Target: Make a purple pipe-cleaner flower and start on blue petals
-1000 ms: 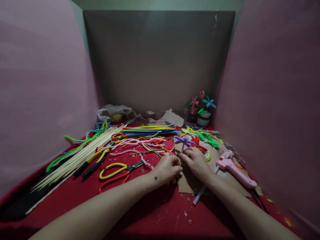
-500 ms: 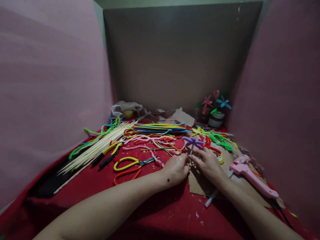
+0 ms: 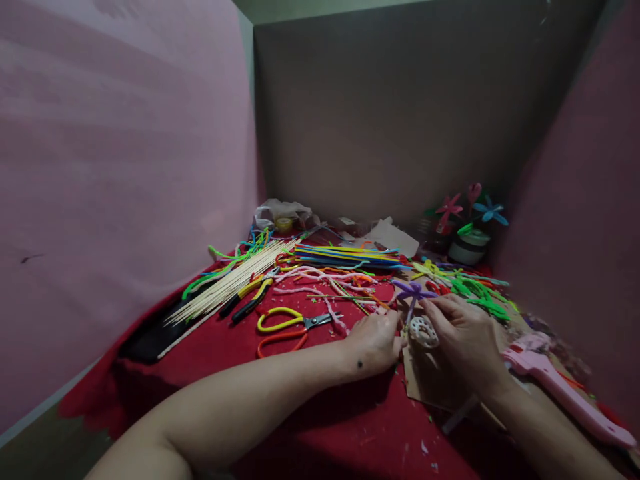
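Note:
My left hand (image 3: pixel 376 341) is closed at the foot of the purple pipe-cleaner flower (image 3: pixel 413 291), pinching its stem; the fingertips are mostly hidden. In my right hand (image 3: pixel 463 340), thumb and fingers close on a white spool with holes (image 3: pixel 424 332), which looks like a tape roll. This spool hangs just beside the flower's stem, over the cardboard (image 3: pixel 425 380). To the left of my left hand lie scissors (image 3: pixel 295 327) with one yellow and one red handle.
Pliers (image 3: pixel 247 300), wooden sticks (image 3: pixel 235 283) and bundled pipe cleaners (image 3: pixel 350 257) lie on the red cloth (image 3: pixel 320 413). At right are a pink glue gun (image 3: pixel 565 387) and green pipe-cleaner pieces (image 3: pixel 480 297). Finished flowers (image 3: pixel 490 211) stand in a jar (image 3: pixel 469 247) behind.
My right hand has picked up the spool from the cardboard and brought it beside the flower's stem. My left hand stays at the stem. The view has swung left.

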`<control>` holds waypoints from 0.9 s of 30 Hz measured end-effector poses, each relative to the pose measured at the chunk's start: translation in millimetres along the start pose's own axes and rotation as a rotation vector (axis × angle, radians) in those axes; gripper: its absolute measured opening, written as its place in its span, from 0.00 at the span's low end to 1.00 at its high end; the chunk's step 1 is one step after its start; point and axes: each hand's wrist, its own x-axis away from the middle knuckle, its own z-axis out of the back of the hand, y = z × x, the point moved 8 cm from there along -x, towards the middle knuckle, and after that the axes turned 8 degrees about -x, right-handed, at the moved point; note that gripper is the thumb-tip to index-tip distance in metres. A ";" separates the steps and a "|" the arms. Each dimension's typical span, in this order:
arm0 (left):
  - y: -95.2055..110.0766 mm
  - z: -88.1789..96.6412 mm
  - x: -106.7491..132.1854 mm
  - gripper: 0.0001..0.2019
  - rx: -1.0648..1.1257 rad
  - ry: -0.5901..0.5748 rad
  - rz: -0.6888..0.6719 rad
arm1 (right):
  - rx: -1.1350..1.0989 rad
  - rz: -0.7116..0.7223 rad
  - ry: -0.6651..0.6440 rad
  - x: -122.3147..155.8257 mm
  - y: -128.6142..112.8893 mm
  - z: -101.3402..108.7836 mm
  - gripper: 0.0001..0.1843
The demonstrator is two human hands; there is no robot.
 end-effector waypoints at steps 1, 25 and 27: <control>0.8 1.5 0.2 0.12 -0.009 0.015 -0.017 | -0.016 -0.015 0.008 -0.3 -5.9 0.5 0.13; -121.5 104.9 -77.7 0.12 -0.304 0.210 0.102 | -0.053 0.458 -0.140 23.1 -59.0 -48.6 0.15; -130.6 105.5 -90.3 0.12 -0.341 0.236 0.143 | -0.044 0.472 -0.165 24.7 -59.9 -50.1 0.15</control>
